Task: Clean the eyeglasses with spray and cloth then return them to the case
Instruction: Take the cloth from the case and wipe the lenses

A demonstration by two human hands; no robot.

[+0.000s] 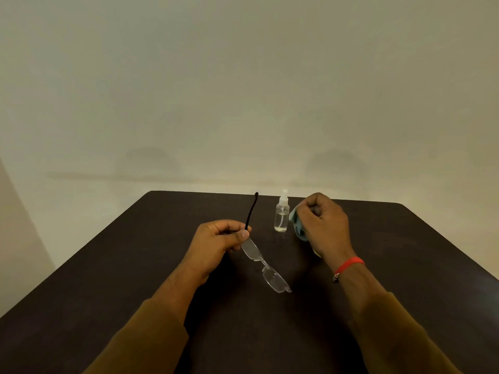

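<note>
- Clearly, the rimless clear-lens eyeglasses with thin black temple arms (pixel 266 265) are off the table, held in the air over its middle, the lens bar running diagonally from the left hand down toward the viewer's right.
- One black temple arm (pixel 251 210) stands up and away from the near lens; the other cannot be made out against the dark surface, so whether it is folded or unfolded is uncertain.
- The left hand (pixel 218 242) pinches the glasses at the hinge end of one lens, thumb and forefinger closed on the frame corner.
- The right hand (pixel 322 225) is clenched around a bunched pale blue-green cleaning cloth (pixel 297 225), which pokes out on the thumb side; it is near the glasses but apart from them.
- A small clear plastic spray bottle with a white nozzle (pixel 281 213) stands upright on the dark brown table (pixel 135 252), just beside the right hand, untouched.
- No case shows in view.
- By my reading, the wiping step is in hand: cloth gathered, lenses not yet met by it.
- The next move calls for bringing the cloth across to the nearer lens, pinching it lightly on both faces, and rubbing while the left hand steadies the frame without twisting the thin bridge.
</note>
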